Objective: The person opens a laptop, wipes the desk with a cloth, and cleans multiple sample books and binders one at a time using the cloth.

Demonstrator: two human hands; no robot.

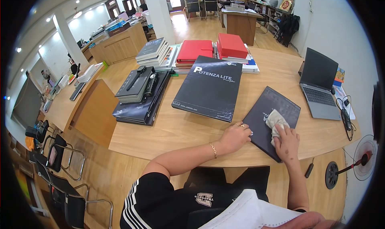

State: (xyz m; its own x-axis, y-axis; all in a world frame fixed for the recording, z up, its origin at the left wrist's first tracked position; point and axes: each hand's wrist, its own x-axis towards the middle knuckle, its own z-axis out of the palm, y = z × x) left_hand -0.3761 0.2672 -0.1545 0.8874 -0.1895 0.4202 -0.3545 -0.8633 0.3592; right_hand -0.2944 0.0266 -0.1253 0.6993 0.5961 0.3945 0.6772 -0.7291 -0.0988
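Note:
My right hand (287, 142) presses a crumpled whitish cloth (276, 120) onto the cover of a dark catalogue (260, 114), which lies at an angle near the table's front edge. The fingers are bent over the cloth. My left hand (236, 138), with a ring and a bracelet, grips the catalogue's left edge with curled fingers. Beyond my left hand lies a large black catalogue (208, 88) marked "Potenza Lite", its near edge raised off the table.
Left on the wooden table (138, 142) stands a stack of black books (136, 108). Behind are more books (152, 48), a red binder (195, 49) and a red box (232, 46). An open laptop (319, 84) and a black cable (347, 120) are right. A fan (363, 157) stands beside the table.

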